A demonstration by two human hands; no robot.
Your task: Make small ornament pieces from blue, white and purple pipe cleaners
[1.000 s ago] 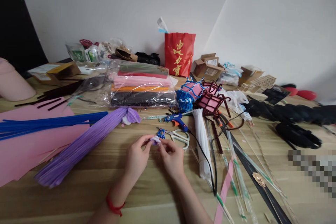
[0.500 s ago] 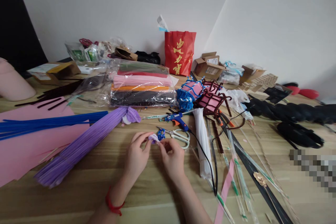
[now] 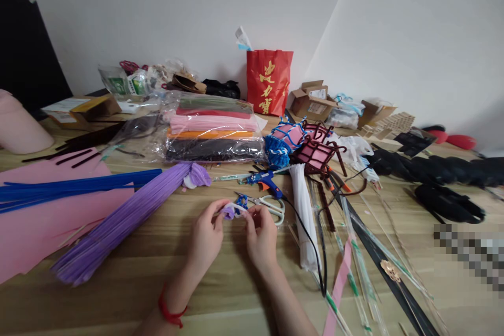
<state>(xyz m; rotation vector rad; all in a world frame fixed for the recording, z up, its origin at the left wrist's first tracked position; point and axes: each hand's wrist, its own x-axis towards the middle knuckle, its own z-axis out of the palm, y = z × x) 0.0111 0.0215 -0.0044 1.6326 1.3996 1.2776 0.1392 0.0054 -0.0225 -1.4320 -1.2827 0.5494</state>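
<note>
Between my hands is a small coil of purple and white pipe cleaner [image 3: 228, 212]. My left hand [image 3: 205, 231] pinches the coil from the left. With thumb and forefinger, my right hand [image 3: 260, 233] grips the white pipe cleaner's end, which stretches in a short arc from the coil. Just behind lie a small blue twisted piece [image 3: 241, 202] and scissors with pale handles [image 3: 279, 213]. A blue glue gun [image 3: 264, 180] rests farther back, its black cord running right. The fingertips partly cover the coil.
A bundle of purple pipe cleaners [image 3: 126, 226] lies left, near blue ones [image 3: 79, 184] on pink sheets [image 3: 31, 241]. White pipe cleaners [image 3: 306, 220] lie right. Behind are bagged coloured bundles [image 3: 214, 128], pink lantern-like shapes [image 3: 315, 155] and a red bag [image 3: 269, 81].
My hands have moved slightly apart. A white strand now shows stretched between them, and the purple part of the coil sits nearer my left fingers.
</note>
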